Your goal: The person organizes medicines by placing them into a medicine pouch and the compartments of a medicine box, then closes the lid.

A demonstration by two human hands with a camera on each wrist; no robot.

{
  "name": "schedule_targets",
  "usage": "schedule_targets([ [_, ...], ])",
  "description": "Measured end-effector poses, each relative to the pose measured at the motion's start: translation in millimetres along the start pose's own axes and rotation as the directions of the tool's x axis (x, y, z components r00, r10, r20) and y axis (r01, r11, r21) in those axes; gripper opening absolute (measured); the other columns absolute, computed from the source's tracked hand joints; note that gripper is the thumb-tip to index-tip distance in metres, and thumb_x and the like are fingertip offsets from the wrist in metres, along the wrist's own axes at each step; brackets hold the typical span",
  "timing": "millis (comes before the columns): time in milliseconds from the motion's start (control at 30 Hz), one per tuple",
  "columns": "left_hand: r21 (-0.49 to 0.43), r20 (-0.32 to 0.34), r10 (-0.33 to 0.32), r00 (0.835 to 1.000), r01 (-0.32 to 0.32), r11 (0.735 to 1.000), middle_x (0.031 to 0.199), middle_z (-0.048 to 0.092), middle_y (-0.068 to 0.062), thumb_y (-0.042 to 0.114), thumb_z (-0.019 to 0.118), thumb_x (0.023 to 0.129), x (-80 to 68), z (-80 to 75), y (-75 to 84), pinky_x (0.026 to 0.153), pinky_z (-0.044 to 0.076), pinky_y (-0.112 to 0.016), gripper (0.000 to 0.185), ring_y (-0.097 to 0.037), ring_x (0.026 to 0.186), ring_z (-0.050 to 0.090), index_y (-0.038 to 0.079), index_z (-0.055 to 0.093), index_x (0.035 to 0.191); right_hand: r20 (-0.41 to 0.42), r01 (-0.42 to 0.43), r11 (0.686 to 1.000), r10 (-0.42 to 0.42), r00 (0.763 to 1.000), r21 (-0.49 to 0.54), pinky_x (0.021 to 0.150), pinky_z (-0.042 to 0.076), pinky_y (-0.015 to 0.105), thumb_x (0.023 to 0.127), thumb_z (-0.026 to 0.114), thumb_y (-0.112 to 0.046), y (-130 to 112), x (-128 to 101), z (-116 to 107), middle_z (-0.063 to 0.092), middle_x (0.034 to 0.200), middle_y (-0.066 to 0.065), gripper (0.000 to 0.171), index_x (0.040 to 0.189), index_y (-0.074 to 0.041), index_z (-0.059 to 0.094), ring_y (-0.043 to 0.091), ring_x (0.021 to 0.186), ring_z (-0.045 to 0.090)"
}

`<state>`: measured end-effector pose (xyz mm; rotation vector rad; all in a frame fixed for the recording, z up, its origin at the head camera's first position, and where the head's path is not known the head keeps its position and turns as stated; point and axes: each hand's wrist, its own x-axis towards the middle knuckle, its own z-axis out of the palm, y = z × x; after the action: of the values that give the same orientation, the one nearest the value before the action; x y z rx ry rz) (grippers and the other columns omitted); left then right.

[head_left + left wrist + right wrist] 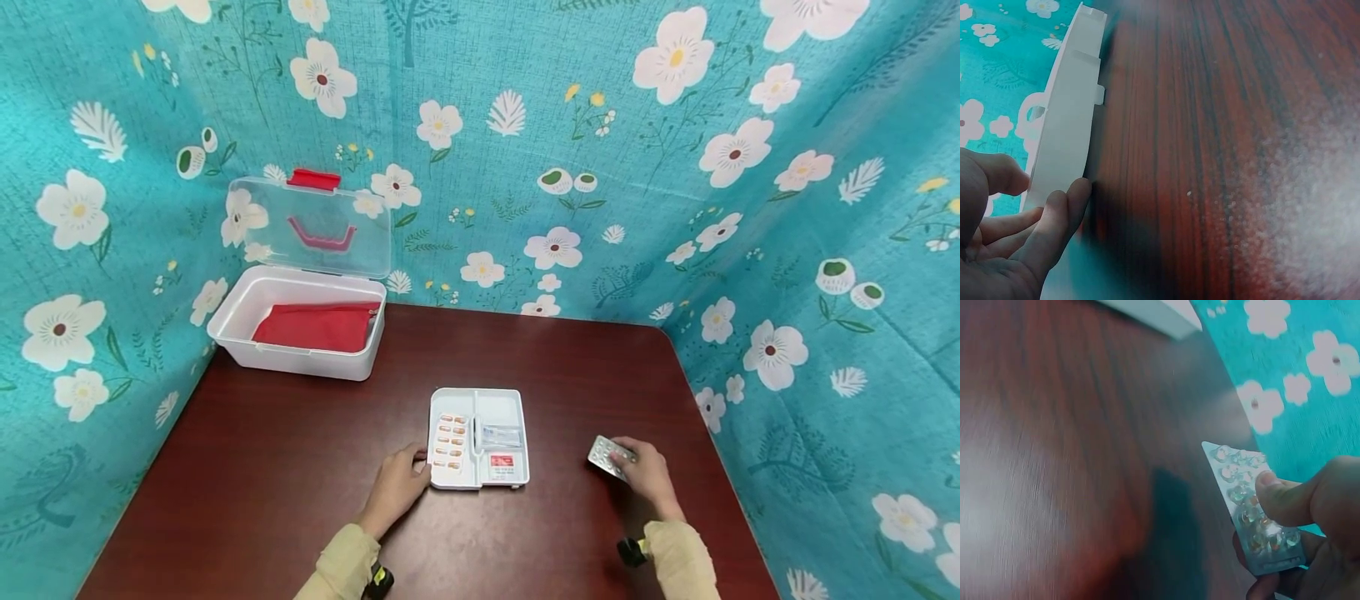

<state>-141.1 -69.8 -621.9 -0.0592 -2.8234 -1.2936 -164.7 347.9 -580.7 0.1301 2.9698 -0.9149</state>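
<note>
Nearest the camera: right hand (pixel 647 472) is seen at the right side of the table (pixel 300 467), thumb and fingers pinched on a silver blister pack (pixel 609 455). In the right wrist view the thumb (pixel 1285 500) is pressed on the blistered face of the blister pack (pixel 1252 506), other fingers curled under its lower end. The pack is held tilted, upper corner free and above the wood.

Left hand (pixel 399 483) is set against the near-left edge of the white tray (pixel 517 437), which lies flat on the table. In the left wrist view the fingers (pixel 1063 212) are seen relaxed and nearly straight, tips touching the tray wall (pixel 1066 125); nothing is clamped.

In the tray: an orange capsule strip (pixel 450 440) is laid in the left compartment, a clear packet (pixel 501 435) and a red-and-white sachet (pixel 502 463) in the right compartment.

Handling, judged: the pack is likely light, thin, semi-stiff; foil is easily creased and the blisters crushed. An edge grip by the flat margin is preferred over pressure on the bubbles. The smooth surface could slip.

Farther back, left: an open white storage box (pixel 296 354), a red pouch (pixel 318 327) inside it, its clear lid (pixel 307 227) stood upright against the floral backdrop (pixel 675 167).
</note>
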Motion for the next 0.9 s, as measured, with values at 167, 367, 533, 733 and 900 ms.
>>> schedule_targets([
  [167,0.002,0.002,-0.002,1.000,0.002,1.000,0.100,0.075,-0.010,0.007,0.068,0.083,0.2,-0.2,-0.6,0.086,0.054,-0.043,0.026,-0.025,0.098,0.070,0.002,0.072,0.108,-0.013,0.055,0.998,-0.055,0.998,0.038,0.076,0.047,0.039,0.087,0.072,-0.007,-29.4,22.0,21.7,0.074,0.101,0.017,0.022,0.109,-0.004,0.074,0.021,0.079,0.061],
  [367,0.009,0.000,-0.008,1.000,0.008,1.000,0.100,0.075,-0.011,0.008,0.069,0.083,-0.1,-0.4,-0.1,0.086,0.054,-0.043,0.026,-0.026,0.098,0.070,0.001,0.072,0.108,-0.019,0.153,0.986,-0.152,0.988,0.066,0.076,0.048,0.040,0.084,0.073,-0.004,-65.6,42.1,42.4,0.075,0.098,0.015,0.022,0.105,-0.005,0.075,0.022,0.079,0.063],
  [533,0.019,-0.005,-0.012,1.000,0.012,1.000,0.100,0.075,-0.010,0.008,0.069,0.083,-0.2,-0.4,-0.5,0.086,0.054,-0.043,0.026,-0.026,0.098,0.071,0.002,0.072,0.108,-0.018,0.179,0.979,-0.178,0.984,0.101,0.074,0.048,0.037,0.083,0.074,-0.004,-87.9,55.3,55.6,0.075,0.094,0.012,0.020,0.103,-0.006,0.076,0.019,0.077,0.061],
  [733,0.023,-0.005,-0.006,1.000,0.006,1.000,0.100,0.075,-0.010,0.008,0.069,0.083,-0.4,-1.1,-0.8,0.086,0.054,-0.043,0.026,-0.026,0.098,0.071,0.002,0.072,0.108,0.014,0.211,0.970,-0.214,0.977,0.119,0.080,0.051,0.042,0.085,0.074,-0.007,-106.9,68.4,71.4,0.076,0.098,0.010,0.019,0.104,-0.007,0.077,0.020,0.083,0.066],
  [900,0.011,0.001,0.008,1.000,-0.008,1.000,0.100,0.075,-0.011,0.007,0.069,0.083,-0.3,-0.3,0.5,0.085,0.055,-0.042,0.026,-0.025,0.097,0.071,0.002,0.072,0.108,0.049,0.244,0.962,-0.252,0.966,0.124,0.088,0.052,0.049,0.087,0.074,-0.012,-121.2,79.5,83.9,0.076,0.104,0.010,0.019,0.106,-0.008,0.077,0.026,0.098,0.070],
])
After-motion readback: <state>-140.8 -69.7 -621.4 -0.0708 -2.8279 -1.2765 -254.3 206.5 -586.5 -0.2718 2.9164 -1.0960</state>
